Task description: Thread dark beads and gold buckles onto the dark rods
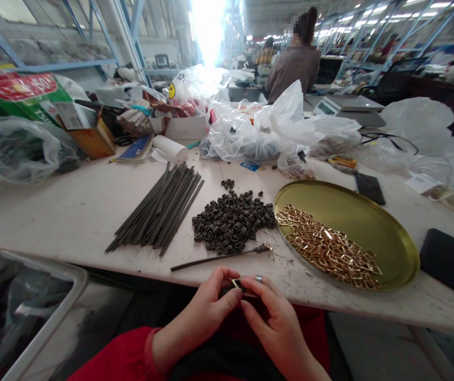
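In front of me, at the table's near edge, my left hand (216,297) pinches a small gold buckle (235,283) with a dark strap around it. My right hand (270,302), with a ring on one finger, closes its fingertips on the strap's other side; the fingers hide most of the strap. Just beyond my hands lies a narrow dark strap (211,260) with a gold buckle at its right end. Behind it is a heap of small dark loops (230,225). To the left lies a bundle of dark strips (153,214).
A round gold tray (370,211) on the right holds many gold buckles (330,246). Beside it are a black pad (449,260) and a dark phone-like object (370,188). Plastic bags (251,132) and boxes line the back. A person (296,63) is beyond the table.
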Motion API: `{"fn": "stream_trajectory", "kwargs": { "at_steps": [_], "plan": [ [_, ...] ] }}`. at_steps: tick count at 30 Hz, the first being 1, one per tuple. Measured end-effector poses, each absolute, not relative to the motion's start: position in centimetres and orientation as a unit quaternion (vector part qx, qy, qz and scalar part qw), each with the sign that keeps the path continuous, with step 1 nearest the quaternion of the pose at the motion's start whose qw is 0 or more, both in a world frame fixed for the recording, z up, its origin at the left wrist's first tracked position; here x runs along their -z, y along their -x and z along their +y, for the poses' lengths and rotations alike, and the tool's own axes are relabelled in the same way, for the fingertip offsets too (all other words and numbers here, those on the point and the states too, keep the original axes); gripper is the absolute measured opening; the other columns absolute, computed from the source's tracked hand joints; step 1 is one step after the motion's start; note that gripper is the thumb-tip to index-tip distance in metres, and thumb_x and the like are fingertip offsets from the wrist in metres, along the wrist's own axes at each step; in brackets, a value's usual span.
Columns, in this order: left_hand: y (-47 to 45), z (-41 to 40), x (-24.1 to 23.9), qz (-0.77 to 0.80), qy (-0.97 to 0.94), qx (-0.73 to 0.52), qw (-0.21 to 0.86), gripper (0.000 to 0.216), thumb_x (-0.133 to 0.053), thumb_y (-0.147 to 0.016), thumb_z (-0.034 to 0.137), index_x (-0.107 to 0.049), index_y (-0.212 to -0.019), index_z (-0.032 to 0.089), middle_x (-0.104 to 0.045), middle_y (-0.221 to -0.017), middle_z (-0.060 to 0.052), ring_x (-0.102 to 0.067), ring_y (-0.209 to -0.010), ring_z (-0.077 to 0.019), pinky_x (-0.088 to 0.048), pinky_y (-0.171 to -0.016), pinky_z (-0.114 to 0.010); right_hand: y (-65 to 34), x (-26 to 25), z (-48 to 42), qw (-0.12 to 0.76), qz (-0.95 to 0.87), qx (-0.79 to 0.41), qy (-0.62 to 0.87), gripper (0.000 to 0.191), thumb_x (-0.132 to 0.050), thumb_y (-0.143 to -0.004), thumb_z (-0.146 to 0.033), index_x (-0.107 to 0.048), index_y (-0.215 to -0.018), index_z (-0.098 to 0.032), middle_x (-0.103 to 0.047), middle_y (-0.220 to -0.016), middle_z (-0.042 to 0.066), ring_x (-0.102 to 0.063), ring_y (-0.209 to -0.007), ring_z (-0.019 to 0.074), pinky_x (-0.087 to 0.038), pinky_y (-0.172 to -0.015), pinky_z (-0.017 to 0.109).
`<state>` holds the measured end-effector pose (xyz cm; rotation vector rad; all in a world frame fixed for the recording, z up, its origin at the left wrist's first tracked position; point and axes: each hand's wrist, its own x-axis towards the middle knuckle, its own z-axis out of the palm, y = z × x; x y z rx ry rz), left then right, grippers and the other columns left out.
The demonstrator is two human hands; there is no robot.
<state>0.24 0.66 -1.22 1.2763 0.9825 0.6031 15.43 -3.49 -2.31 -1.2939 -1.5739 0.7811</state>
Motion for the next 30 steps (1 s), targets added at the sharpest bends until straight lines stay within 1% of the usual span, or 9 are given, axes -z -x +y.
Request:
{"fn": "stream_trajectory", "kwargs": {
  "at_steps": [4, 8, 11, 15, 18, 20, 26, 28, 30],
  "plan": [
    [-0.4, 0.6, 0.9, 0.423, -0.548, -0.268, 0.670, 0.029, -0.049, -0.085, 0.037, -0.049, -0.103, 0.016, -0.058, -0.094, -0.005, -0.053, -0.087, -0.0177, -0.042, -0.079, -0.030, -15.6, 2.6, -3.5, 0.461, -0.663, -0.285, 0.516, 0.031, -0.049, -0.082, -0.011, -0.058, -0.109, -0.024, -0.065, -0.100, 0.007, -0.062, -0.092, 0.0194, -0.054, -0.080, 0.030],
    [-0.6, 0.5, 0.7, 0.442, -0.562, -0.272, 0.644, 0.023, -0.046, -0.086, 0.030, -0.052, -0.102, 0.015, -0.059, -0.094, -0.005, -0.052, -0.085, -0.0172, -0.042, -0.080, -0.031, -15.7, 2.9, -3.5, 0.476, -0.663, -0.246, 0.523, 0.032, -0.049, -0.082, -0.010, -0.059, -0.109, -0.024, -0.067, -0.096, 0.007, -0.064, -0.088, 0.0192, -0.056, -0.076, 0.029],
    [-0.8, 0.3, 0.7, 0.433, -0.574, -0.275, 0.638, 0.020, -0.044, -0.086, 0.025, -0.052, -0.101, 0.015, -0.059, -0.092, -0.005, -0.053, -0.084, -0.0169, -0.042, -0.079, -0.030, -15.6, 3.1, -3.6, 0.486, -0.671, -0.197, 0.524, 0.033, -0.050, -0.082, -0.009, -0.058, -0.111, -0.024, -0.068, -0.096, 0.006, -0.065, -0.088, 0.0189, -0.056, -0.077, 0.028],
    [-1.2, 0.1, 0.8, 0.436, -0.566, -0.284, 0.639, 0.019, -0.043, -0.086, 0.022, -0.047, -0.103, 0.017, -0.059, -0.091, -0.002, -0.053, -0.082, -0.0152, -0.042, -0.077, -0.028, -15.3, 3.4, -3.7, 0.502, -0.667, -0.159, 0.527, 0.031, -0.051, -0.082, -0.007, -0.059, -0.107, -0.024, -0.067, -0.095, 0.006, -0.064, -0.088, 0.0188, -0.056, -0.076, 0.029],
    [-1.3, 0.1, 0.7, 0.455, -0.562, -0.270, 0.636, 0.020, -0.041, -0.086, 0.024, -0.045, -0.104, 0.017, -0.058, -0.085, -0.001, -0.052, -0.077, -0.0142, -0.041, -0.072, -0.026, -15.1, 3.5, -3.9, 0.504, -0.663, -0.154, 0.532, 0.030, -0.050, -0.081, -0.007, -0.059, -0.105, -0.024, -0.066, -0.090, 0.007, -0.065, -0.083, 0.0184, -0.056, -0.072, 0.028],
    [-1.3, 0.1, 0.5, 0.464, -0.571, -0.257, 0.627, 0.021, -0.039, -0.086, 0.024, -0.045, -0.105, 0.017, -0.056, -0.083, 0.000, -0.051, -0.075, -0.0140, -0.040, -0.071, -0.026, -15.0, 3.7, -3.9, 0.499, -0.666, -0.156, 0.532, 0.030, -0.049, -0.082, -0.007, -0.059, -0.105, -0.024, -0.065, -0.088, 0.006, -0.065, -0.080, 0.0184, -0.056, -0.069, 0.028],
    [-1.1, 0.1, -0.9, 0.463, -0.589, -0.213, 0.627, 0.031, -0.032, -0.087, 0.023, -0.038, -0.117, 0.015, -0.051, -0.072, 0.002, -0.048, -0.069, -0.0139, -0.040, -0.067, -0.025, -15.0, 3.9, -3.7, 0.489, -0.658, -0.182, 0.543, 0.022, -0.050, -0.082, -0.012, -0.059, -0.099, -0.023, -0.066, -0.082, 0.004, -0.064, -0.072, 0.0179, -0.055, -0.063, 0.027],
    [-1.1, 0.1, -1.2, 0.457, -0.604, -0.201, 0.621, 0.034, -0.032, -0.087, 0.023, -0.036, -0.120, 0.015, -0.053, -0.076, 0.000, -0.050, -0.072, -0.0143, -0.040, -0.069, -0.026, -15.1, 4.0, -3.7, 0.485, -0.643, -0.201, 0.557, 0.019, -0.051, -0.082, -0.014, -0.058, -0.097, -0.023, -0.066, -0.083, 0.004, -0.064, -0.073, 0.0175, -0.055, -0.063, 0.027],
    [-1.0, 0.0, -1.2, 0.446, -0.629, -0.187, 0.609, 0.039, -0.037, -0.086, 0.023, -0.033, -0.124, 0.016, -0.056, -0.082, -0.001, -0.052, -0.075, -0.0150, -0.040, -0.071, -0.026, -15.2, 4.1, -3.7, 0.483, -0.633, -0.212, 0.566, 0.017, -0.052, -0.082, -0.016, -0.057, -0.097, -0.023, -0.065, -0.084, 0.004, -0.064, -0.074, 0.0171, -0.054, -0.064, 0.026]
  ]
}}
